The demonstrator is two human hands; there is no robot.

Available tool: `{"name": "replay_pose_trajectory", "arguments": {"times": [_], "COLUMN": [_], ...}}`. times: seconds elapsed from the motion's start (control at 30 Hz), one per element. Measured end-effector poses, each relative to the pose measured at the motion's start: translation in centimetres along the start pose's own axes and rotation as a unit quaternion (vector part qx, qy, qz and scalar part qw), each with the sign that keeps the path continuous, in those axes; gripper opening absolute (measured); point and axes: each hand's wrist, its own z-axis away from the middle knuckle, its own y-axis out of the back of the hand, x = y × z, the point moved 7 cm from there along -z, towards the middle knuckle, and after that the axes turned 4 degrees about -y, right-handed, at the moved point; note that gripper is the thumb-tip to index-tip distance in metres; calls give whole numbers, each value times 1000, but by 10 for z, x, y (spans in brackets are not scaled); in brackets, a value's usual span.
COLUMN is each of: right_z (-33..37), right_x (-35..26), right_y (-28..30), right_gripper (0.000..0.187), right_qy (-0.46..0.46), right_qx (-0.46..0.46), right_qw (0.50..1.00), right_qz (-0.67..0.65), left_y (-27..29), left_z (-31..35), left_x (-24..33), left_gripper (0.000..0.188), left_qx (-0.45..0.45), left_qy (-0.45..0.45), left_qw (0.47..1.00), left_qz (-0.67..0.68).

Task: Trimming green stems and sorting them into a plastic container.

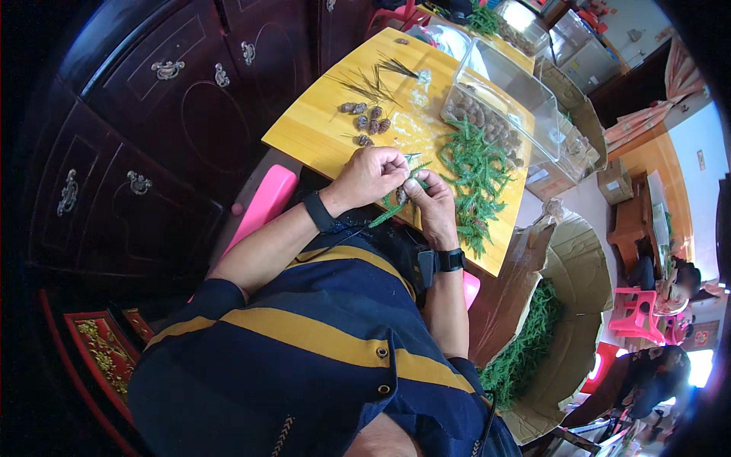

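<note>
Just above the near edge of the yellow table, my two hands meet. My right hand [434,204] is closed, thumb and fingers pinching a green artificial pine sprig [385,215] whose tip hangs down to the left. A brown pine cone [401,196] shows against the sprig, between the hands. My left hand [371,178] is closed too, its fingertips pinched together close to the right thumb; what lies between them is hidden. Beyond the left hand, several loose pine cones [375,113] lie on the table. A pile of green sprigs [476,179] lies beside the right hand.
Thin dark wire stems [365,85] lie on the far part of the yellow table [316,122]. A clear plastic bin [499,95] of pine cones stands at the back right. To the right, an open cardboard box [579,266] holds more greenery. Dark cabinets [167,122] stand at left.
</note>
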Motion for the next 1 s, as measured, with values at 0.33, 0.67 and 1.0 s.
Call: {"name": "replay_pose_trajectory", "arguments": {"times": [0.33, 0.67, 1.0], "right_z": [2, 3, 3], "right_x": [-9, -2, -4], "right_y": [-3, -6, -6], "right_gripper": [10, 11, 13], "right_qy": [-22, -70, -57], "right_qx": [-16, -20, -38], "right_qw": [997, 997, 998], "right_qz": [76, -1, -7], "left_y": [-2, 1, -1], "left_z": [2, 4, 2], "left_x": [-2, -2, 2], "left_gripper": [7, 7, 6], "left_qx": [-27, 22, -18], "left_qy": [5, -11, 39], "left_qw": [998, 1000, 998], "left_qz": [-61, -1, 49]}}
